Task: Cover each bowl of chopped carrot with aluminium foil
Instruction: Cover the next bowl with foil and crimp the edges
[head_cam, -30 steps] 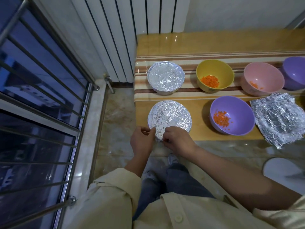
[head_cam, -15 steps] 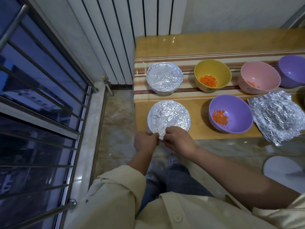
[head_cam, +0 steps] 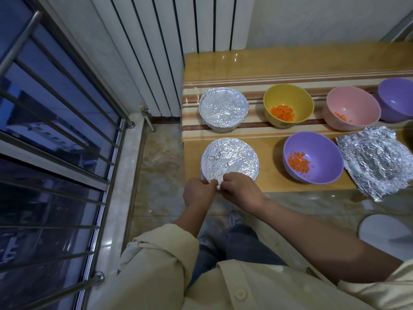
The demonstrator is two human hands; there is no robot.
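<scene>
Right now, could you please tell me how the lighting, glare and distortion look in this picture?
Head view: dim, bluish by the window; small glare spots on the glossy table; wide-angle lens bends the window bars; left hand and right hand pinching the foil look sharp.

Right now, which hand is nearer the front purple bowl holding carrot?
Right. The right hand pinches the foil cover at its near edge, just left of the front purple bowl; the left hand pinches the same edge, farther left.

Foil sheet right of bowl
</scene>
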